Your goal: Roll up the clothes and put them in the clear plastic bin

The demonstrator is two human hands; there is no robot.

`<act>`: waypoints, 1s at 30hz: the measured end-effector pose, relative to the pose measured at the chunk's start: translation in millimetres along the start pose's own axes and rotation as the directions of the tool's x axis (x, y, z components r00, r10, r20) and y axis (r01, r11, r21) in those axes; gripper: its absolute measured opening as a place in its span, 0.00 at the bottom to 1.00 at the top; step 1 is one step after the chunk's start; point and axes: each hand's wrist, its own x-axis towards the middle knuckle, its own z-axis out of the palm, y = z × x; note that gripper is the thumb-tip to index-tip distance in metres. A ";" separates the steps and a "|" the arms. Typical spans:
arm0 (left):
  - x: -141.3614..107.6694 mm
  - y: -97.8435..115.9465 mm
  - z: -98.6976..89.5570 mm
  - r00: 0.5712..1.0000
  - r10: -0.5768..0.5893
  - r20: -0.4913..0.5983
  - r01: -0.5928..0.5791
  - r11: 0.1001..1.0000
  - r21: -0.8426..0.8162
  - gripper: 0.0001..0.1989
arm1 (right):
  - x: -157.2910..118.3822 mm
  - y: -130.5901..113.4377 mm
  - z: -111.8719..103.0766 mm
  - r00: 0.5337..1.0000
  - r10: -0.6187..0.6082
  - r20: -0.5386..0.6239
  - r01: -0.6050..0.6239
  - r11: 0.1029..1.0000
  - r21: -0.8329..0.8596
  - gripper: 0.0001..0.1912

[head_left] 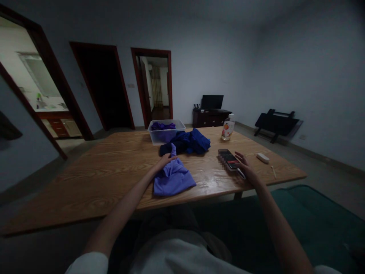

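Observation:
My left hand (pixel 166 160) lies on a piece of purple clothing (pixel 174 179), its fingers stretched across the upper part. A narrow end of the fabric sticks up beyond the fingers. On the right, my right hand (pixel 246 169) is open, fingers apart, at the right edge of a phone (pixel 228 160). The phone lies face up with its screen lit, partly pixelated. A small white oval object (pixel 241 174) sits by that hand at the phone's near corner; its kind is unclear. Dark blue clothing (pixel 196 141) lies crumpled behind the purple piece.
A clear plastic bin (pixel 153 137) holding purple fabric stands at the wooden table's (pixel 114 167) far side. A bottle (pixel 227 128) stands at the back right. A white case (pixel 262 158) and a thin white stick (pixel 273 172) lie near the right edge.

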 end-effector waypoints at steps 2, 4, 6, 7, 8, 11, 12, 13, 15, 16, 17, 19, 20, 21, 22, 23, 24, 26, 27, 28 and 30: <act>-1.0 1.2 -0.3 1.000 -0.001 -0.002 0.001 1.000 -0.001 0.24 | -1.9 -4.5 1.7 1.000 0.016 -0.025 -0.015 1.000 0.014 0.34; -2.7 3.1 -0.7 1.000 0.000 0.004 0.000 1.000 -0.004 0.24 | -3.0 -8.8 2.8 0.997 -0.037 -0.069 0.035 0.999 -0.028 0.32; -4.7 5.5 -1.2 1.000 0.004 0.003 -0.004 1.000 -0.008 0.25 | -3.4 -12.7 3.4 0.990 -0.105 -0.092 0.098 0.992 -0.079 0.29; -5.6 6.8 -1.4 1.000 0.004 0.001 -0.004 1.000 -0.008 0.25 | -3.4 -14.3 3.6 0.988 -0.125 -0.093 0.116 0.989 -0.095 0.28; -6.5 7.9 -1.6 1.000 0.006 0.001 -0.006 1.000 -0.008 0.25 | -3.4 -15.6 3.8 0.987 -0.134 -0.093 0.124 0.987 -0.103 0.27; -7.3 9.1 -1.6 1.000 0.020 0.010 -0.019 1.000 -0.020 0.26 | -2.9 -16.9 4.7 0.987 -0.126 -0.103 0.116 0.988 -0.101 0.28; -6.9 8.7 -1.4 1.000 0.022 0.013 -0.021 1.000 -0.020 0.26 | -2.7 -16.3 5.1 0.986 -0.123 -0.108 0.112 0.989 -0.101 0.29; -6.2 8.0 -1.3 1.000 0.022 0.012 -0.022 1.000 -0.017 0.25 | -2.4 -15.4 5.5 0.986 -0.120 -0.113 0.108 0.989 -0.105 0.29; -4.7 6.3 -1.1 1.000 0.017 0.011 -0.017 1.000 -0.003 0.25 | -1.7 -12.6 6.1 0.988 -0.105 -0.117 0.089 0.988 -0.130 0.28; -4.1 5.8 -1.0 1.000 0.014 0.013 -0.014 1.000 0.004 0.25 | -1.2 -11.2 6.2 0.989 -0.090 -0.115 0.072 0.986 -0.149 0.27; -3.9 5.6 -1.1 1.000 0.011 0.015 -0.011 1.000 0.008 0.26 | -0.7 -9.9 6.0 0.991 -0.074 -0.113 0.054 0.984 -0.169 0.26; -4.4 7.0 -1.3 1.000 0.003 0.017 -0.003 1.000 0.008 0.26 | 0.0 -8.6 4.8 0.991 -0.072 -0.110 0.048 0.978 -0.203 0.25; -5.3 8.4 -1.5 1.000 -0.003 0.015 0.003 1.000 0.010 0.27 | -0.1 -9.0 3.8 0.987 -0.099 -0.125 0.071 0.975 -0.209 0.25; -6.4 10.1 -1.7 1.000 -0.008 0.012 0.007 1.000 0.012 0.27 | -0.7 -10.1 2.9 0.979 -0.141 -0.149 0.109 0.972 -0.207 0.24; -7.6 12.0 -1.8 1.000 -0.011 0.006 0.011 1.000 0.015 0.27 | -2.0 -12.3 2.2 0.964 -0.192 -0.183 0.155 0.968 -0.200 0.23; -8.8 13.7 -2.0 1.000 -0.012 0.000 0.012 1.000 0.020 0.27 | -4.0 -15.8 2.3 0.944 -0.244 -0.221 0.200 0.959 -0.201 0.23; -10.0 15.2 -2.0 1.000 -0.011 -0.006 0.011 1.000 0.023 0.27 | -6.7 -20.5 3.6 0.919 -0.291 -0.265 0.237 0.946 -0.219 0.21; -11.5 16.7 -2.1 1.000 -0.004 -0.015 0.004 1.000 0.026 0.26 | -13.1 -34.9 11.6 0.874 -0.359 -0.329 0.260 0.915 -0.307 0.19; -11.9 16.7 -2.1 1.000 0.000 -0.018 0.000 1.000 0.029 0.25 | -16.0 -44.6 19.3 0.858 -0.385 -0.340 0.258 0.895 -0.363 0.18; -12.2 16.4 -2.1 1.000 0.007 -0.018 -0.006 0.999 0.035 0.24 | -18.2 -56.0 29.8 0.858 -0.403 -0.318 0.257 0.874 -0.413 0.17; -12.8 15.7 -2.6 0.999 0.031 -0.028 -0.030 0.998 0.060 0.24 | -18.3 -82.3 60.2 0.898 -0.418 -0.136 0.336 0.852 -0.403 0.15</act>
